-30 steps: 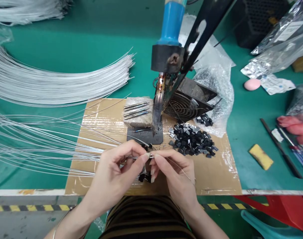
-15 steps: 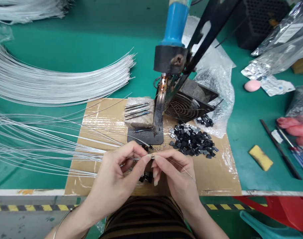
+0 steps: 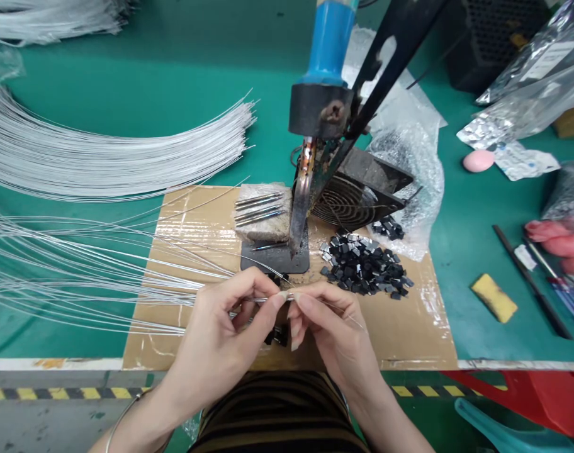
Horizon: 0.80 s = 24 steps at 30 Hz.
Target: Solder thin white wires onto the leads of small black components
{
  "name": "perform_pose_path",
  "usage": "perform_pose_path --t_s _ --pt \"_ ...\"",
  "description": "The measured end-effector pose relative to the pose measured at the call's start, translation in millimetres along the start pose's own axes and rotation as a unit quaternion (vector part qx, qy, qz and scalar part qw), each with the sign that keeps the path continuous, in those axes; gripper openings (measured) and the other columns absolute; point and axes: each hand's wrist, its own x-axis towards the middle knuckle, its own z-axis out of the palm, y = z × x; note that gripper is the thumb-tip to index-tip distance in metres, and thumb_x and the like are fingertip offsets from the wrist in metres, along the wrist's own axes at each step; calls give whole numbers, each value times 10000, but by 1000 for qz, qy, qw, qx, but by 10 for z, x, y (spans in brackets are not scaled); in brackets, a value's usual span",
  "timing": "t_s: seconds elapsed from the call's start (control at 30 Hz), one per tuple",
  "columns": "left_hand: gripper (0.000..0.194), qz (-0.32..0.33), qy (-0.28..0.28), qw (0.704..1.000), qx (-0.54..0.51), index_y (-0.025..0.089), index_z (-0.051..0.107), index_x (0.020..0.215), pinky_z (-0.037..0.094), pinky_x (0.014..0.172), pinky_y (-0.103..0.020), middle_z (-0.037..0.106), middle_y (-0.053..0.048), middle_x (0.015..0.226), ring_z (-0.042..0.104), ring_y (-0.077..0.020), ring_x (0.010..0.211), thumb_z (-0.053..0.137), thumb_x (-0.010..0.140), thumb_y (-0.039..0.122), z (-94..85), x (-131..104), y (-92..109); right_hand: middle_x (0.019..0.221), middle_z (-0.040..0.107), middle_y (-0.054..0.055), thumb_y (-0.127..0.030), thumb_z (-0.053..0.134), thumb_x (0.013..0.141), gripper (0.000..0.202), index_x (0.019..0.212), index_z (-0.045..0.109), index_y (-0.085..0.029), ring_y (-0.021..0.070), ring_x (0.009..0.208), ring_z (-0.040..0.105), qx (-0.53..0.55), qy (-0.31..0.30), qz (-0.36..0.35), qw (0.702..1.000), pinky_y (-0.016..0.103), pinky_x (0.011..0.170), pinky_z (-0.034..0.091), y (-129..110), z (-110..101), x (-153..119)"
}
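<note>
White wire (image 3: 211, 296) is pinched end-on between left hand (image 3: 223, 336) and right hand (image 3: 332, 333), near the soldering iron tip (image 3: 294, 242). Risk: thin wire slipping from 2 fingertip pinches.

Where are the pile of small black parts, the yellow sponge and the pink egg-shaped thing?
pile of small black parts (image 3: 364, 270): head view, middle of the heap on the cardboard.
yellow sponge (image 3: 493, 297): head view, centre of its top face.
pink egg-shaped thing (image 3: 478, 161): head view, middle of its rounded body.
</note>
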Motion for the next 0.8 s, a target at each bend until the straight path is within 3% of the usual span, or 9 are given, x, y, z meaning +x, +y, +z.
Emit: perform_pose_path --t_s 0.3,0.5,0.8 --pt "171 41 34 998 22 205 689 879 481 649 -262 694 6 768 624 -137 707 618 1025 260 69 -18 -4 678 758 7 -306 866 848 110 844 865 -196 83 508 662 25 0 -16 1000 159 495 595 28 5 -1" --pt "169 52 34 998 26 206 689 889 476 642 -258 685 6 780 621 -134 712 608 1031 246 72 -25 -12 687 764 0 -275 843 879 91 850 862 -190 71 518 674 29 -12 -21 999 144 514 602 20 -14 4" --pt "131 98 90 991 6 220 692 889 468 596 -213 669 35 753 593 -101 657 644 1007 187 162 -39 -137 679 772 2 -296 866 839 115 809 860 -186 76 521 670 61 28 -16 998 154 511 603 79 49 -4"
